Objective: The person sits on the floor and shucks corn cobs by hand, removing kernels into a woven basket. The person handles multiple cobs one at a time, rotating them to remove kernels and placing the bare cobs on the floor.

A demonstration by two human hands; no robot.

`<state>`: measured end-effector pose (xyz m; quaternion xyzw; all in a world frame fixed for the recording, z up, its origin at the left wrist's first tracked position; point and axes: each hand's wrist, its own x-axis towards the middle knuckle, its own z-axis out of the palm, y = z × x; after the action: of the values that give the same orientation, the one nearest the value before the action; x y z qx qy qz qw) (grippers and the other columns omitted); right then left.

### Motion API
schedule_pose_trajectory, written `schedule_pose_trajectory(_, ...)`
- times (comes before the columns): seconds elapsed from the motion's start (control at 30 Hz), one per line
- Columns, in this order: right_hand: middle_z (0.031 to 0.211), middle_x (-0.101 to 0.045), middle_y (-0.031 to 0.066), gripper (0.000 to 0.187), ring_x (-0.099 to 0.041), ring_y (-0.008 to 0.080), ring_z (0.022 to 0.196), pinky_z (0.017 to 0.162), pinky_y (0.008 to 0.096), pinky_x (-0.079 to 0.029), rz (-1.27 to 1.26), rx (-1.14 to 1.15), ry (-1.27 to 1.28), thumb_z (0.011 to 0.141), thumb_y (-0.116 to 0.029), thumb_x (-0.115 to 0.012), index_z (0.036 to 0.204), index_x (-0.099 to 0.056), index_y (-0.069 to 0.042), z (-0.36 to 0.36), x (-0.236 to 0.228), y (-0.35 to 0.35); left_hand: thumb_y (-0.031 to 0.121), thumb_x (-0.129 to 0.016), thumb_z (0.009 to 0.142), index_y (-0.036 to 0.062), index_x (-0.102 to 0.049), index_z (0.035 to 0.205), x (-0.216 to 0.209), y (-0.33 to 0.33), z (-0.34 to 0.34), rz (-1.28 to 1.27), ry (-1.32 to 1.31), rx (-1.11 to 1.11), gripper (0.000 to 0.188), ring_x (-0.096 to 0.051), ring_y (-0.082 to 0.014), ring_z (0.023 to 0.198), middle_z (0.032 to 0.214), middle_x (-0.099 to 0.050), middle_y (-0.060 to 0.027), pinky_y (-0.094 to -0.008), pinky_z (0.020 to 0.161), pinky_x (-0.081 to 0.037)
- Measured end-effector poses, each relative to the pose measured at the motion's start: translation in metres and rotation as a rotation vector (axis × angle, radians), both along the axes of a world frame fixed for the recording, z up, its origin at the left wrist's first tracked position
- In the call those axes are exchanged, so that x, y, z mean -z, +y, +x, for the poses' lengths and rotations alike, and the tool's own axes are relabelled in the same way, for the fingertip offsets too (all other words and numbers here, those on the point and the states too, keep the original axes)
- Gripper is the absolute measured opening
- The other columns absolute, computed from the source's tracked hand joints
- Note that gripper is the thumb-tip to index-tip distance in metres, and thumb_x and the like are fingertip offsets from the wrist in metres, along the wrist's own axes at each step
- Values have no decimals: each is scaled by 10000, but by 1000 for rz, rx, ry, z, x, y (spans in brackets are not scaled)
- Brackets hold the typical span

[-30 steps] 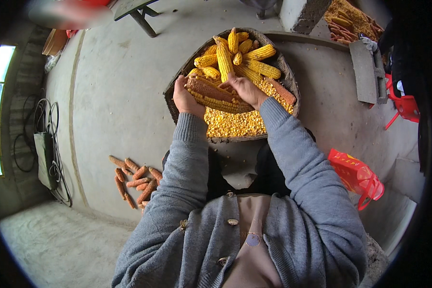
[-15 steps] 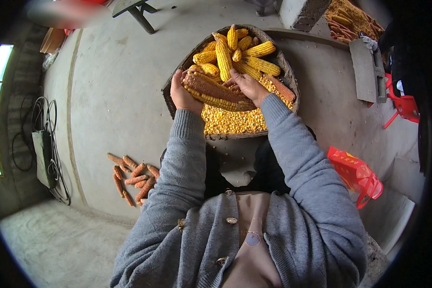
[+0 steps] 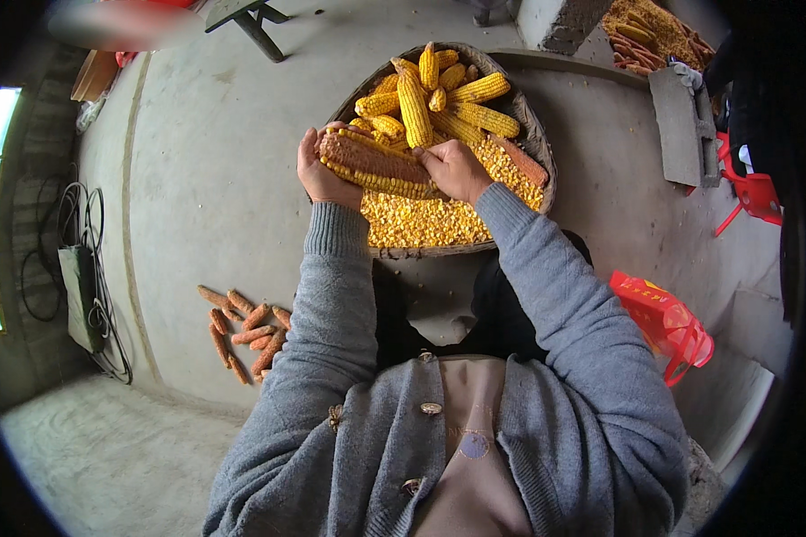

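A partly shelled corn cob [image 3: 376,163] lies slantwise across both my hands, its reddish core bare along the middle and yellow kernels left along its edges. My left hand [image 3: 328,182] is wrapped round its left end from below. At the right end, my right hand [image 3: 459,170] grips it with the thumb on top; its fingertips are partly hidden. Beneath is a woven basket [image 3: 540,127], its near part filled with loose kernels [image 3: 434,224]. Whole yellow ears of corn [image 3: 415,109] are heaped at its far side, and a stripped cob [image 3: 519,161] rests on the right.
Several bare cobs [image 3: 260,333] lie on the concrete floor to my left. A red bag [image 3: 658,327] stands at my right. Farther off are a concrete block [image 3: 681,130], a red chair [image 3: 757,192], more corn [image 3: 640,36] and coiled cable [image 3: 98,304] by the left wall.
Both hands have shifted slightly left with the cob. My right hand's fingers have closed in more tightly at the cob's right end.
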<state>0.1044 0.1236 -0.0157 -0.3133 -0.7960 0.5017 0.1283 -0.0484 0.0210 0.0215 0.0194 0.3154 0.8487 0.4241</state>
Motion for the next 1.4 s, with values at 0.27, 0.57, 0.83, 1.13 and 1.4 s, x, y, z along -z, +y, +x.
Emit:
schedule_pose_trajectory(0.27, 761, -560, 2, 567, -487, 61, 532, 449, 195, -407, -531, -242, 143, 827, -435, -569, 1165, -512, 16, 12, -18, 19, 317, -361, 863, 4, -540, 807, 1, -3, -13, 34, -66, -104, 365, -572, -288, 728, 740, -584, -155, -413, 707, -476)
schedule_pose_trajectory(0.57, 725, -587, 5, 342, -524, 48, 636, 571, 220, -442, -220, -87, 245, 877, -270, -548, 1000, -618, 41, 4, -1, 2, 299, -344, 856, 4, -539, 808, -2, -3, -14, 14, -51, -97, 357, -569, -289, 709, 730, -581, -152, -423, 689, -484)
schedule_pose_trajectory(0.83, 698, -566, -10, 474, -533, 33, 572, 467, 183, -423, -515, -218, 215, 862, -340, -562, 1136, -532, 45, 7, -27, 1, 300, -351, 830, -12, -551, 842, 6, -5, -20, 3, -62, -112, 371, -568, -348, 735, 756, -588, -178, -462, 713, -470)
schedule_pose_trajectory(1.13, 706, -552, 5, 508, -510, 32, 650, 548, 207, -433, -584, -187, 163, 837, -398, -572, 1101, -567, 36, 6, -5, 11, 293, -338, 837, -11, -538, 851, 6, -3, -17, -36, -46, -94, 364, -568, -334, 735, 758, -585, -174, -450, 716, -475)
schedule_pose_trajectory(1.4, 778, -618, 26, 512, -503, 69, 575, 541, 229, -446, -309, -211, 419, 820, -389, -599, 1143, -551, 5, 1, -4, -8, 288, -311, 846, -16, -521, 885, 5, -3, -17, -102, -136, -155, 372, -561, -333, 723, 773, -582, -185, -456, 701, -472)
